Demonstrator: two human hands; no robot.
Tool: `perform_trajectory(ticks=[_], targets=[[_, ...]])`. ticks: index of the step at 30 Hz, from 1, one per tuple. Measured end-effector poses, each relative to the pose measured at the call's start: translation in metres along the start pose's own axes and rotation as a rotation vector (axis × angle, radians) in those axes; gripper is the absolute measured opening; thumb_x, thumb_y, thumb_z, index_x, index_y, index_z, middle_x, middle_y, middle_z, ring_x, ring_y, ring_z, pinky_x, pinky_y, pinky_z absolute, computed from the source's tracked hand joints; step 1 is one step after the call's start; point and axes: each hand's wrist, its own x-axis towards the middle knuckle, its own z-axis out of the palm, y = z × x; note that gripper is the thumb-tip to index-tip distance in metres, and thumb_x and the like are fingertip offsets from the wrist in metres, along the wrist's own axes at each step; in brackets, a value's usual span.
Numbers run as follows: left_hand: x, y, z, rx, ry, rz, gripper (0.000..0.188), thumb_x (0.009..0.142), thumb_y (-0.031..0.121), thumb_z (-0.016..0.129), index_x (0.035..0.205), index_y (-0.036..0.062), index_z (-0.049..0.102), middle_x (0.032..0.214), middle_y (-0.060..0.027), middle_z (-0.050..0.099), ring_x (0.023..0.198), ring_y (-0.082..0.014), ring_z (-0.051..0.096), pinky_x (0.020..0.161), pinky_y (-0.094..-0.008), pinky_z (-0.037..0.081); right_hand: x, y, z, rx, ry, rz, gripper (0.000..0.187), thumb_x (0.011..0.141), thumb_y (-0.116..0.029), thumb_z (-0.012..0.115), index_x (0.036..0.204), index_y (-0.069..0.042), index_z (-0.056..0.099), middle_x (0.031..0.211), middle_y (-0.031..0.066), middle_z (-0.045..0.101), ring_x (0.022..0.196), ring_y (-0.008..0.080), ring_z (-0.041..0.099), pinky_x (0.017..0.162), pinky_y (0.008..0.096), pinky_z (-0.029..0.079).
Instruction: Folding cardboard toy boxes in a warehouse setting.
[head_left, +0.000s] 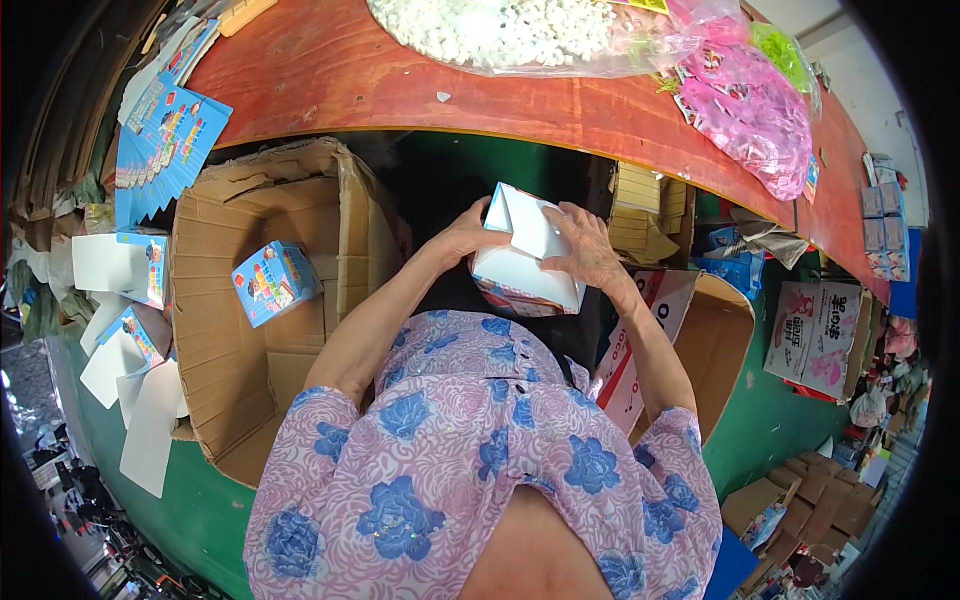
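A small white cardboard box [528, 272] with a colourful printed side is held over my lap, its white flaps facing up. My left hand [468, 235] grips its left side, the thumb lying along the top edge and the other fingers hidden behind it. From the right, my right hand [587, 246] clasps the box, thumb and fingers pressing on a flap that is partly folded over. To the left, a large open brown carton [215, 330] contains one blue printed box [275, 282].
A red wooden table [330, 75] ahead bears white pellets [500, 30] in clear plastic and a pink bag [755, 120]. Blue printed flat cards [165, 145] fan out at left, above unfolded boxes [125, 350]. Another open carton [715, 340] stands by my right forearm.
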Motion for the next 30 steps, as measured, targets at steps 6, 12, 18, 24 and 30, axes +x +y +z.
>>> perform_trajectory(ticks=[6,12,18,24,30], targets=[[-0.002,-0.009,-0.003,-0.394,-0.166,-0.122,0.075,0.063,0.009,0.068,0.124,-0.0011,0.027,0.112,-0.0132,0.047,0.103,-0.0215,0.048,0.09,-0.0336,0.037,0.005,-0.007,-0.003,0.042,-0.076,0.123,0.08,0.052,-0.026,0.074,0.123,-0.017,0.038,0.118,0.0119,0.039,0.108,0.0284,0.037,0.09,0.0418,0.028],[-0.004,-0.009,-0.008,-0.435,-0.255,-0.147,0.068,0.064,0.01,0.067,0.122,0.0023,0.033,0.112,-0.0105,0.048,0.102,-0.0208,0.048,0.091,-0.0338,0.036,0.001,-0.016,0.006,-0.104,0.047,0.101,0.075,0.053,-0.024,0.072,0.12,-0.017,0.04,0.111,0.0114,0.042,0.103,0.0286,0.039,0.087,0.0422,0.029],[-0.009,-0.003,-0.009,-0.435,-0.283,-0.18,0.063,0.062,0.004,0.065,0.119,0.0014,0.036,0.107,-0.0114,0.051,0.096,-0.0203,0.052,0.088,-0.0321,0.039,0.001,-0.013,0.016,-0.149,0.139,0.081,0.071,0.053,-0.023,0.069,0.118,-0.017,0.041,0.108,0.0111,0.042,0.103,0.0288,0.038,0.086,0.0426,0.029],[-0.013,0.001,-0.009,-0.39,-0.327,-0.204,0.059,0.062,0.004,0.064,0.115,0.0005,0.039,0.104,-0.0117,0.053,0.094,-0.0199,0.053,0.087,-0.0317,0.04,0.0,-0.014,0.018,-0.179,0.154,0.09,0.071,0.054,-0.024,0.068,0.119,-0.016,0.04,0.107,0.0119,0.041,0.102,0.0282,0.038,0.087,0.0428,0.029],[-0.008,-0.009,-0.006,-0.439,-0.246,-0.168,0.057,0.062,0.007,0.064,0.112,-0.0038,0.039,0.102,-0.0131,0.053,0.091,-0.0197,0.054,0.084,-0.0311,0.042,0.001,-0.016,0.015,-0.234,0.122,0.056,0.072,0.053,-0.025,0.07,0.119,-0.016,0.04,0.107,0.0128,0.041,0.102,0.0286,0.037,0.087,0.043,0.028]])
